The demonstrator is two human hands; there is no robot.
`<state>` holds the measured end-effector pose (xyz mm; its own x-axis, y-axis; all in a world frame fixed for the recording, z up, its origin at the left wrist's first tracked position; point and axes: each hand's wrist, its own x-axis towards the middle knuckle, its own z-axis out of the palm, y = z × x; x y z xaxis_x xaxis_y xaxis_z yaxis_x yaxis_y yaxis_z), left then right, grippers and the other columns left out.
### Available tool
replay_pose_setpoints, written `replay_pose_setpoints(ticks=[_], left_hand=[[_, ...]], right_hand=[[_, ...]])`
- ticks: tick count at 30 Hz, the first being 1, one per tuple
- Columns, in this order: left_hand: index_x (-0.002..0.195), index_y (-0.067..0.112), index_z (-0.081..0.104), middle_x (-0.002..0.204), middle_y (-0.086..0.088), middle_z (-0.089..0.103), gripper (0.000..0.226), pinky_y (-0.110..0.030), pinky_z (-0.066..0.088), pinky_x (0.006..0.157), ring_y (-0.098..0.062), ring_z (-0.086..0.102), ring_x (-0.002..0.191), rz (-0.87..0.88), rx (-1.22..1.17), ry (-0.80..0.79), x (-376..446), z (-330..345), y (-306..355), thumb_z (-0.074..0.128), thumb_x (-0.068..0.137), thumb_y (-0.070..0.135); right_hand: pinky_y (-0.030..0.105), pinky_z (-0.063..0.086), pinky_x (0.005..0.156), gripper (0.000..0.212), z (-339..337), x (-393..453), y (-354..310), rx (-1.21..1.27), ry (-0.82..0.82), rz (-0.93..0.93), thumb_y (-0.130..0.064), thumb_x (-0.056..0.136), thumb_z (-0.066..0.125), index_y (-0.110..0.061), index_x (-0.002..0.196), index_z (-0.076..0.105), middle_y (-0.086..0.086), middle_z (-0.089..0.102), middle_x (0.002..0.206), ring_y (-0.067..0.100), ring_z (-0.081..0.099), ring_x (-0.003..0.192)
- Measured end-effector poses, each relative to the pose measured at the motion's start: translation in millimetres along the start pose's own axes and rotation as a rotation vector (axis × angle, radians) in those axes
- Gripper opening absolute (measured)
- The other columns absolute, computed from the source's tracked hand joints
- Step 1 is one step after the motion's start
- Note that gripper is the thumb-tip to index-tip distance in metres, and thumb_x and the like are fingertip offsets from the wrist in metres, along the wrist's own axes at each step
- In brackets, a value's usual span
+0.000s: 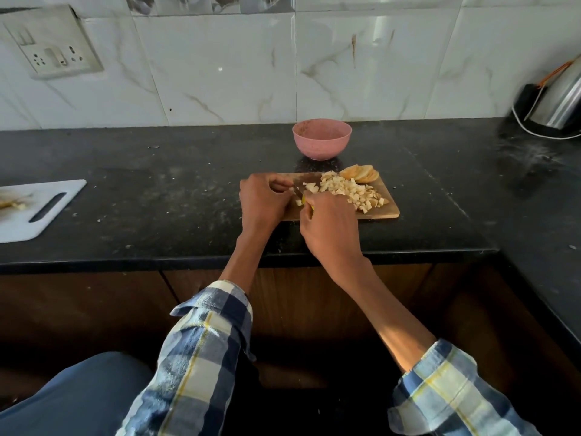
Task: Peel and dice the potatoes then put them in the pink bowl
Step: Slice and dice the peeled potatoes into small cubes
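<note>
Diced potato [347, 191] is heaped on the wooden board [382, 212] at the worktop's front edge; right hand [330, 226] grips a knife [298, 191], left hand [263, 198] pinches a piece, pink bowl [321, 139] behind

Bench [157, 196]: black speckled stone, dusted with crumbs.
White cutting board [34, 212]: far left on the bench, scraps at its left edge.
Kettle [559, 102]: steel, far right corner, with a white cord.
Socket plate [53, 42]: upper left on the marble-tiled wall [220, 67].
Cabinet doors [94, 309]: brown wood, under the bench.
</note>
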<state>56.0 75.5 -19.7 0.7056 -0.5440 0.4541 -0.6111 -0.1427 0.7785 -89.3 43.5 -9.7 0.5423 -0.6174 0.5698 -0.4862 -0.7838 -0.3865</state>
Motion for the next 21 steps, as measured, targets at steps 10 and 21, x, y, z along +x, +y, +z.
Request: replay_pose_setpoints(ticks=[10,21], left_hand=[[0.086,0.022,0.083,0.079,0.013,0.076,0.012,-0.010,0.056,0.068,0.006,0.070,0.070,0.014,0.017,0.024,-1,1,2,0.081,0.083,0.011],[0.098,0.023,0.082,0.089,0.016,0.075,0.014,-0.004,0.050,0.078,0.016,0.064,0.076,0.070,0.066,-0.031,0,3,4,0.079,0.090,0.013]], right_hand=[[0.033,0.058,0.068,0.024,3,-18,9,-0.065,-0.068,-0.027,-0.020,0.099,0.064,-0.016,0.121,0.070,0.003,0.070,0.089,0.017,0.066,0.078],[0.015,0.042,0.066,0.036,-2,-17,20,0.129,0.108,0.059,-0.017,0.100,0.064,-0.012,0.135,0.066,0.000,0.075,0.093,0.003,0.061,0.070]])
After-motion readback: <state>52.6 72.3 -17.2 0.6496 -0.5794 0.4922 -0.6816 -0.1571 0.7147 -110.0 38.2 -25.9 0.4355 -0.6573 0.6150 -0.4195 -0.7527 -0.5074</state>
